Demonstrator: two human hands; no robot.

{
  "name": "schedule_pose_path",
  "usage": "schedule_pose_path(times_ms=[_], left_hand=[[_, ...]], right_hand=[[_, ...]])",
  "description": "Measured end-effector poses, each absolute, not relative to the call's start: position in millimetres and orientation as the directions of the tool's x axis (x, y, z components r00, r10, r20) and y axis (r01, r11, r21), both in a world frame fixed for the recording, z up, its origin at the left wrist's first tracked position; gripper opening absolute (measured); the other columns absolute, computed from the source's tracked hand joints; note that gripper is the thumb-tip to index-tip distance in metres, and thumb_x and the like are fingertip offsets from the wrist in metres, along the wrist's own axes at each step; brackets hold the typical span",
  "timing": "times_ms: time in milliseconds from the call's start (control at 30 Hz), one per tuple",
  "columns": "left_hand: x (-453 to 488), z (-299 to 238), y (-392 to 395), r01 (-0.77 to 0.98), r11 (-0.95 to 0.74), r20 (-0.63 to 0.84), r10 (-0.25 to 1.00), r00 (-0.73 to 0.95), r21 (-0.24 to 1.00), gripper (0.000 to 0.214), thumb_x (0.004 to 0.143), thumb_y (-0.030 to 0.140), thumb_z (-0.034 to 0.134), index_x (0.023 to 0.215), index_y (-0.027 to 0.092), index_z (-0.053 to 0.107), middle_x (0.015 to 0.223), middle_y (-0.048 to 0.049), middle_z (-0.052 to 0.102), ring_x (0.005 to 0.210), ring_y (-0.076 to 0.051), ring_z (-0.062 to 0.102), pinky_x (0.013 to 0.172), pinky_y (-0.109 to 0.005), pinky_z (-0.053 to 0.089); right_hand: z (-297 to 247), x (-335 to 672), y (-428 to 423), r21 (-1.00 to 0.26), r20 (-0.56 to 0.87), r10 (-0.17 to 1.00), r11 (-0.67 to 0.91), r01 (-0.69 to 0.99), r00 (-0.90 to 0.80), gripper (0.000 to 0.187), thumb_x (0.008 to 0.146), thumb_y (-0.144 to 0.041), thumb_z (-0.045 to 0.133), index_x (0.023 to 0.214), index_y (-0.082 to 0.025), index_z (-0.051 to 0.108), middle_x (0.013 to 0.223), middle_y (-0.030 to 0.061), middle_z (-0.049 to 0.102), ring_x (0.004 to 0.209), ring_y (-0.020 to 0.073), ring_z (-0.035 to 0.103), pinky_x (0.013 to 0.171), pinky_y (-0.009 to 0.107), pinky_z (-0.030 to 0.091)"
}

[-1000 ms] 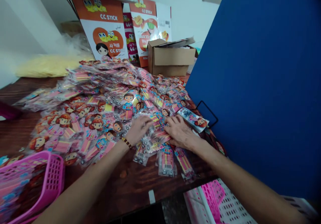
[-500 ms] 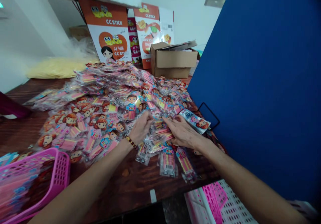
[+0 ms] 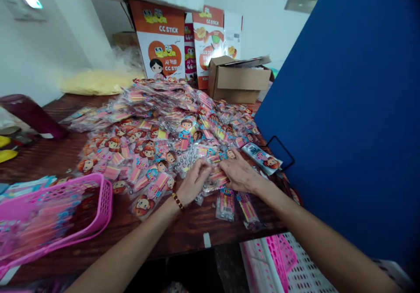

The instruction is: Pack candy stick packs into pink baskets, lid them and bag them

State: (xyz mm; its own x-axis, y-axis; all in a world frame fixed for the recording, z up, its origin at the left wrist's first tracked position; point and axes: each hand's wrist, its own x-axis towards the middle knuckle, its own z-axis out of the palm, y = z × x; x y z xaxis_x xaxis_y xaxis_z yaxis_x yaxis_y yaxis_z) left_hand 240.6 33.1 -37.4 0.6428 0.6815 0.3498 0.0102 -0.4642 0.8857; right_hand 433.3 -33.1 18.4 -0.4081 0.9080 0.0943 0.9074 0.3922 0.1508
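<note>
My left hand (image 3: 196,180), with a beaded bracelet at the wrist, is closed, its fingers curled against the left side of a small bunch of clear stick packets (image 3: 216,177). From the other side my right hand (image 3: 241,172) grips the same bunch, its fingertips partly hidden among the packets. Pink and yellow sticks show through the film. Just below the hands, two packets, a left one (image 3: 225,204) and a right one (image 3: 248,210), lie flat on the dark wooden table (image 3: 157,236). A large heap of similar packets (image 3: 147,148) spreads behind and to the left.
A pink basket (image 3: 106,201) holding packets stands at the left. Behind the heap are an open cardboard box (image 3: 243,80) and printed cartons (image 3: 160,39). A blue panel (image 3: 354,122) bounds the right side. A purple bottle (image 3: 36,115) lies far left; a white basket (image 3: 256,262) is below the table edge.
The view has swung left, so the scene sits further right and more of the pink basket shows. My hands have drawn the bunch of packets slightly nearer, and loose packets beneath it have been gathered.
</note>
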Motion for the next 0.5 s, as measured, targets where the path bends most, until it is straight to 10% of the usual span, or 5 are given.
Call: schedule_pose_path(times_ms=[167, 500], left_hand=[[183.9, -42.1, -5.7, 0.176, -0.667, 0.428, 0.634, 0.644, 0.724, 0.067, 0.083, 0.038, 0.071, 0.138, 0.025, 0.035, 0.136, -0.0128, 0.049, 0.129, -0.028, 0.048, 0.110, -0.047, 0.038], [72.8, -88.8, -27.3, 0.378, -0.620, 0.219, 0.673, 0.707, 0.687, 0.057, 0.093, 0.023, 0.053, 0.145, 0.029, 0.031, 0.138, -0.0102, 0.050, 0.128, -0.023, 0.050, 0.109, -0.042, 0.044]], right_hand=[[32.0, 371.2, -52.3, 0.050, 0.019, 0.941, 0.338, 0.940, -0.339, 0.038, 0.079, -0.032, 0.064, 0.110, -0.015, 0.050, 0.097, 0.0115, 0.070, 0.091, 0.0288, 0.065, 0.098, 0.050, 0.035], [-16.6, 279.9, -65.3, -0.177, -0.207, 0.921, 0.297, 0.938, -0.331, 0.076, 0.069, -0.039, 0.076, 0.132, -0.014, 0.042, 0.127, 0.0164, 0.058, 0.109, 0.0336, 0.059, 0.086, 0.046, 0.047]])
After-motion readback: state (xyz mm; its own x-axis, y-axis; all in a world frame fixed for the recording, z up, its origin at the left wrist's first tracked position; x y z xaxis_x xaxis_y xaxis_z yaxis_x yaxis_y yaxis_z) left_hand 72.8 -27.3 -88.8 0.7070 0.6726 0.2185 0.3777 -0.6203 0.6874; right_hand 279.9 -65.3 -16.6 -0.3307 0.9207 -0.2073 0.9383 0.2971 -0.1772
